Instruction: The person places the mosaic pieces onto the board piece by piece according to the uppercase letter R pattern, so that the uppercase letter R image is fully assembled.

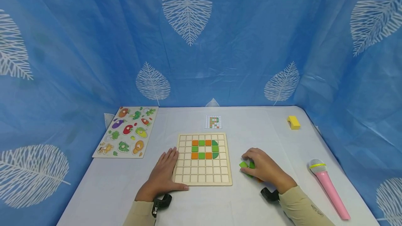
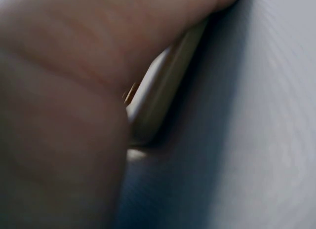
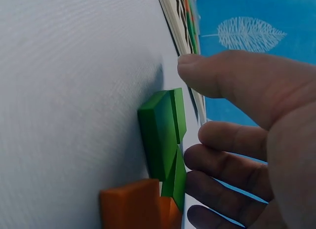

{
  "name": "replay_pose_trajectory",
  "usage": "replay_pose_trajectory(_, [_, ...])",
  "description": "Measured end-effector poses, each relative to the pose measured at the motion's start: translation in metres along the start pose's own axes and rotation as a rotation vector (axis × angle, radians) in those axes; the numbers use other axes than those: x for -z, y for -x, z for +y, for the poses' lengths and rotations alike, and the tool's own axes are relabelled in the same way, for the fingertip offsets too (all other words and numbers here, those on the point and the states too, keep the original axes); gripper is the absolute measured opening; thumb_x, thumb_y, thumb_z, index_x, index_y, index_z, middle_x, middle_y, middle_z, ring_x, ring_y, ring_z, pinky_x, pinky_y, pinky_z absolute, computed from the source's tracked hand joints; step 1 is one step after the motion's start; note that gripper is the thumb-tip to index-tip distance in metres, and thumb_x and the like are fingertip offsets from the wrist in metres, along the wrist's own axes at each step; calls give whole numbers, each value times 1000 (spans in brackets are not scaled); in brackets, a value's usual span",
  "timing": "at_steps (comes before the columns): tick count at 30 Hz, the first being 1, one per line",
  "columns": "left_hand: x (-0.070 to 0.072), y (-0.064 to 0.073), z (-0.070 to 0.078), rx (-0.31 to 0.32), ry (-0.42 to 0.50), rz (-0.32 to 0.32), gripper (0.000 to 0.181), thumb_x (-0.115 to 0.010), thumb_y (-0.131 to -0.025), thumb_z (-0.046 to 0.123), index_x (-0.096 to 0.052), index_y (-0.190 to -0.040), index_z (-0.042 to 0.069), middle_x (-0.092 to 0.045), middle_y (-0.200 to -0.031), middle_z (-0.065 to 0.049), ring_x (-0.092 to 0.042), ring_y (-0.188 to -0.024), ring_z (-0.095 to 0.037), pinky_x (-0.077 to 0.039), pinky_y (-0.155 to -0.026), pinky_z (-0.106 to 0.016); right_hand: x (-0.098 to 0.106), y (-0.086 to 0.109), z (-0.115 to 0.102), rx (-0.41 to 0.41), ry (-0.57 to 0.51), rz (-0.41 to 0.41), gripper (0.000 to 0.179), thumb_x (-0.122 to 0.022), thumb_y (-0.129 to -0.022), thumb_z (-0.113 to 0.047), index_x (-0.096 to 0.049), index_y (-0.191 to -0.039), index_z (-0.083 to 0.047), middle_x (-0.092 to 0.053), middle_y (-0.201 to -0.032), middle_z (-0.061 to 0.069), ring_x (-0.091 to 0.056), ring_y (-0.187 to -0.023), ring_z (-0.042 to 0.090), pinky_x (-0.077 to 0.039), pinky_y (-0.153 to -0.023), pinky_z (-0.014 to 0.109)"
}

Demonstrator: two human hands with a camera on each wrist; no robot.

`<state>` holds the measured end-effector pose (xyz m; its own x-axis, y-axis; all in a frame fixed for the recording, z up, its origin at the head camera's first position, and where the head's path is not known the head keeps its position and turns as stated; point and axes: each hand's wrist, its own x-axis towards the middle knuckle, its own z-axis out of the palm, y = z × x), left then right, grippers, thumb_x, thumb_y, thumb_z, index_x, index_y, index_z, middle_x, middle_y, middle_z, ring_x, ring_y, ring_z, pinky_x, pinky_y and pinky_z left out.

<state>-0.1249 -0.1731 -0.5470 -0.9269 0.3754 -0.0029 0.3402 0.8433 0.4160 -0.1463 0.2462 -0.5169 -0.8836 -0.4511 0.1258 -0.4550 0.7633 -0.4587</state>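
Observation:
My left hand [image 1: 163, 174] rests at the left edge of a wooden grid board [image 1: 202, 179], fingers straight along its side and thumb by the near corner. In the left wrist view the board's edge [image 2: 165, 100] shows past the thumb. Orange and green tiles [image 1: 201, 143] form a closed loop in the board's upper part, with dark green rounded corners. My right hand [image 1: 267, 167] hovers over loose green tiles [image 3: 163, 135] right of the board, its thumb and fingers spread apart around them. Orange tiles [image 3: 131, 204] lie beside the green ones, partly hidden from the head view.
Behind the board lies a small pattern card [image 1: 213, 122] with a coloured R. A vegetable puzzle board [image 1: 128, 138] is at the back left. A yellow block [image 1: 293, 122] and a pink toy microphone [image 1: 331, 191] lie on the right. Blue leaf-print cloth [image 1: 220, 79] surrounds the white table.

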Motion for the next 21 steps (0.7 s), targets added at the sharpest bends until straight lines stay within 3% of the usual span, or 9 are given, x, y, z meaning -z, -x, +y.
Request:
replay_pose_trajectory(13, [-1, -1, -1, 3, -9, -8, 149, -76, -61, 90, -24, -165, -3, -20, -172, -17, -12, -159, -33, -8, -126, -52, -2, -2, -3, -14, 11, 7, 39, -95, -81, -28, -77, -110, -9, -66, -106, -6, -58, -94, 11, -55, -84, 39])
replay_pose_trajectory(21, [-1, -1, -1, 7, -3, -4, 149, -76, -60, 90, -25, -165, -3, -21, -172, -17, -13, -159, -33, -9, -126, -52, -4, 0, -1, 21, 3, 26, 35, -95, -80, -24, -77, -106, -9, -64, -102, -7, -57, -90, 10, -54, -78, 35])
